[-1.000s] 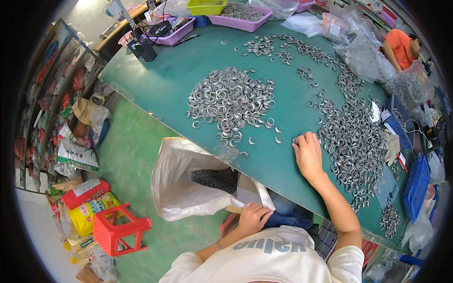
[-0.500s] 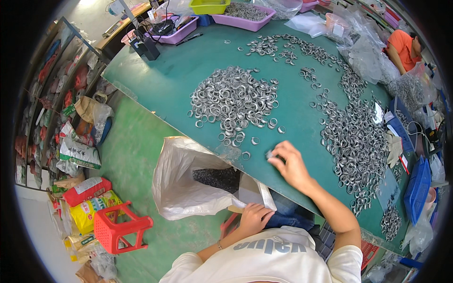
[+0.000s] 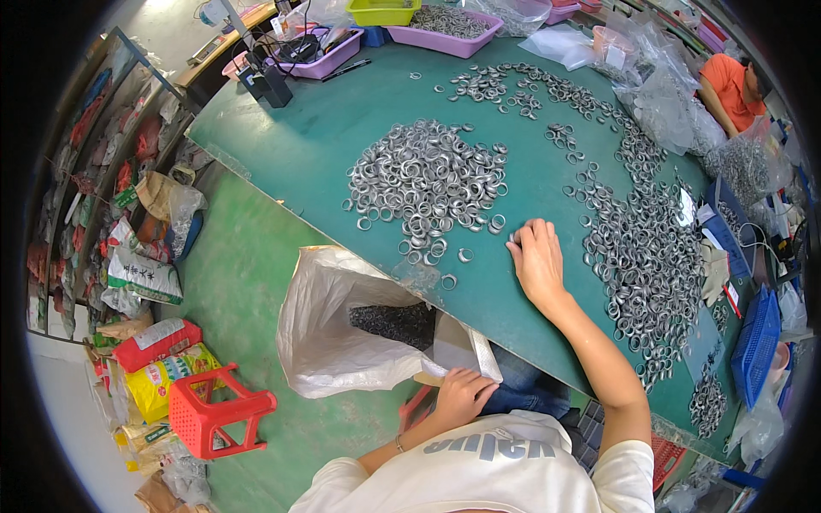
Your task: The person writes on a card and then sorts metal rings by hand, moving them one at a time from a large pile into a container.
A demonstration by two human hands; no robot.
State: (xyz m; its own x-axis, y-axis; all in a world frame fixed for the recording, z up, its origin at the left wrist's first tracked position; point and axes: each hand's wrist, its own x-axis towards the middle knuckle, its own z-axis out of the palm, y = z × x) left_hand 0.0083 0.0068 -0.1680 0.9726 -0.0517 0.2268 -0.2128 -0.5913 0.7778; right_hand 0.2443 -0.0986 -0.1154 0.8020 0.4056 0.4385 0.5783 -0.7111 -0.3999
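My right hand [image 3: 539,261] is over the green table [image 3: 342,256], its thumb and fingers closed together at a small grey metal ring [image 3: 513,237], mostly covered by the fingertips. Left of it lies a heap of similar rings [image 3: 428,179], with a few loose ones [image 3: 465,255] towards the table edge. My left hand [image 3: 462,398] grips the rim of a large white woven sack [image 3: 316,342]. The sack gapes below the table edge, and dark small pieces [image 3: 393,325] show inside it.
A larger spread of rings [image 3: 650,265] covers the table's right side. Purple trays [image 3: 449,32] stand at the back, a blue basket [image 3: 757,342] at the right. A red stool [image 3: 214,410] is on the floor at left. Another person [image 3: 731,90] sits at far right.
My right hand has moved away from the table edge, up and to the right, to where a loose ring lay. My left hand and the sack have stayed in place.
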